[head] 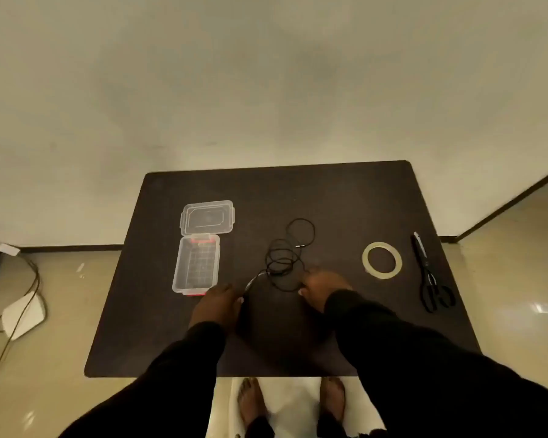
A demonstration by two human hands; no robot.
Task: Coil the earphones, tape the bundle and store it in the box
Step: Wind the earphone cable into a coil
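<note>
Left hand (217, 306) is down on the dark worktop (345, 197), knuckles up, fingertips at the pale end of the cord; it looks like a pinch on that end, though the fingers are blurred and the grip itself is hard to read. Right hand (325, 289) sits at the near right side of the tangle, fingers curled down onto the black cord, and whether they actually clasp it I cannot tell. Both arms are in black sleeves (408, 343), which swallow the wrists.

Between the hands and just beyond them lie the earphones (287, 259), a loose heap of black loops in the middle of the worktop, one big loop trailing toward the far edge, a small plug tip showing inside it. The earbuds themselves can't be picked out.

Toward the left edge stands the clear box (196, 263), open, red latches at both ends, its lid (207, 218) flat on the far side of it. Toward the right edge, the tape (382, 260) roll lies flat, and just beside it the black scissors (431, 279), handles nearest the person, close to that edge.

Below the near edge, bare feet (250, 403) on something white, cut off by the frame.
</note>
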